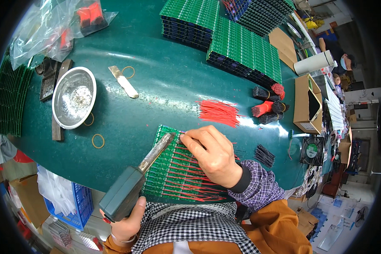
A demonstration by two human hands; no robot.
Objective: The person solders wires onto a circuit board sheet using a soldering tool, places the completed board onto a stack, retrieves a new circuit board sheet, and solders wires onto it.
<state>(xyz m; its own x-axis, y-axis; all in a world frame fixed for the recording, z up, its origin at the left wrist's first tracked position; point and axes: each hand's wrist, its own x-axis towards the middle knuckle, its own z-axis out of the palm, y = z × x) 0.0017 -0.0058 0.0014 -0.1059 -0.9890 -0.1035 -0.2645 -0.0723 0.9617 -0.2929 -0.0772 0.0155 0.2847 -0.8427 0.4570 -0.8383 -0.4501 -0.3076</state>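
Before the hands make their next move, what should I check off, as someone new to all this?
1. Tool held: ok, the left hand grips the dark green tool.
2. Metal tip over the work: ok, its end is at the far edge of the green circuit board.
3. Tip hot: cannot tell by looking.
4. Wire pinched in the right hand: cannot tell; the fingertips hide it.
5. Wires on the board neatly apart: not ok, some cross toward the right.
6. Spare red wires at hand: ok, piled beyond the board.

Fan label (pixel 312 150) too small; nothing legible.
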